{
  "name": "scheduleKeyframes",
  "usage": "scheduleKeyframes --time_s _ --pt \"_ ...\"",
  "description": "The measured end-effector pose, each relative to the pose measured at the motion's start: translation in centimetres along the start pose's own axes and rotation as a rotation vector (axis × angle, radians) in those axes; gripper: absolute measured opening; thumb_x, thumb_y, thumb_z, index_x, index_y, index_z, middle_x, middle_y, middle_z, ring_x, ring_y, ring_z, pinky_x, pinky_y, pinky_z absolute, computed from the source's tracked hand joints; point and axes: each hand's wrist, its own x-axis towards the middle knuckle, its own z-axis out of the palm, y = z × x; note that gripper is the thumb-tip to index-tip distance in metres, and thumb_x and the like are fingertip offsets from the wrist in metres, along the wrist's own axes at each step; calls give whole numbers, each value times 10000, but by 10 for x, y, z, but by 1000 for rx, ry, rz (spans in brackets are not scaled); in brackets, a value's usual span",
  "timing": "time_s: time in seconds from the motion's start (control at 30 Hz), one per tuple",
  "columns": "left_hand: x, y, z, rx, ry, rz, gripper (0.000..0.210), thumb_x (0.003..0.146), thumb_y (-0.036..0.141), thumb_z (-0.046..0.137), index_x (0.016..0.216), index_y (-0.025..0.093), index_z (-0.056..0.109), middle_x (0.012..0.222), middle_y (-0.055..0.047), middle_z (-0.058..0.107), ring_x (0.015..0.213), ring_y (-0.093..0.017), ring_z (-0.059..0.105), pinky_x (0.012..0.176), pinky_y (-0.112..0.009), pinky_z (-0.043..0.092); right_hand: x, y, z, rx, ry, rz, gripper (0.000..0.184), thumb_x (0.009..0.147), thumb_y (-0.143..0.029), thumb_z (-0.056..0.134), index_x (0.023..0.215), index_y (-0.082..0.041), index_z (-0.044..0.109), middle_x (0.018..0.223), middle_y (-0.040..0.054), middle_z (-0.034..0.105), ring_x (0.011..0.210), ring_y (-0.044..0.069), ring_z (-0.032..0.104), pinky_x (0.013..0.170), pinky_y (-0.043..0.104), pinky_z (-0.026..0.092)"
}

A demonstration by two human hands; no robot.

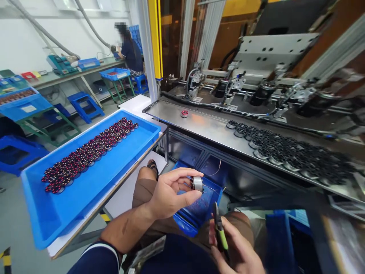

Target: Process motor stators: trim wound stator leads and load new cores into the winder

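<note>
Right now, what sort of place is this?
Probably a factory workshop: a long blue plastic tray of round red-and-black parts, round black-and-silver parts on a shiny metal ledge, and silver-and-black machinery behind.

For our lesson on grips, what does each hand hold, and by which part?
The left hand pinches a round part by its silver outer side; the right hand holds a plier-like tool by its handles.

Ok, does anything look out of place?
One red-topped part sits alone on the metal ledge, apart from the cluster of dark-topped parts farther right. Thin wires also jut out untidily beside the silver part in the left hand.
</note>
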Motion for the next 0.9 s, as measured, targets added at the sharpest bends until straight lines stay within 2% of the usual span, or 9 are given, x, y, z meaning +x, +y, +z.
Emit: scheduleKeyframes --time_s 0.1,0.2,0.27,0.43,0.63,0.77,0.9 --pt "0 -2 8 4 -23 -3 380 706 273 841 1047 137 743 1041 -121 734 809 -154 692 705 -220 579 1 -4 2 -114 29 -78 612 886 -146 588 1477 -248 463 1113 108 734 920 257 747 866 344 627" --pt "-2 -3 10 -4 -35 -3 360 709 245 839 1041 144 744 1033 -111 737 813 -147 695 709 -207 576 11 -6 1 -218 49 -163 690 860 -130 573 1518 -261 407 1282 103 673 1149 290 667 965 375 575" --pt "-3 -1 9 -1 -28 -3 352 713 232 833 1042 144 744 995 -101 742 802 -140 693 702 -196 573 16 -7 3 -239 40 -194 706 860 -130 564 1530 -262 385 1339 97 638 1209 289 628 990 374 554" --pt "-5 2 5 25 16 -13 337 713 210 823 1032 135 744 948 -87 743 761 -119 679 682 -177 562 22 -8 10 -211 20 -217 672 886 -125 540 1529 -243 390 1305 98 659 1161 264 662 978 338 559" --pt "-4 -1 3 21 26 -5 319 708 181 821 1016 150 747 925 -70 742 762 -110 680 682 -160 559 22 -7 5 -276 11 -215 671 880 -98 551 1520 -246 411 1289 99 670 1158 272 663 1003 375 542" --pt "-5 -5 1 16 0 9 339 718 198 827 1041 147 740 967 -86 741 793 -126 690 700 -180 572 22 -1 3 -292 5 -190 635 903 -106 524 1514 -240 416 1267 100 682 1111 253 690 964 355 569" --pt "-5 -7 -1 -13 -18 97 285 756 184 798 1032 163 733 1066 -102 734 882 -151 705 734 -199 578 21 0 4 -318 -8 -136 579 903 -140 539 1477 -179 472 1286 129 666 1171 286 654 1003 385 551"
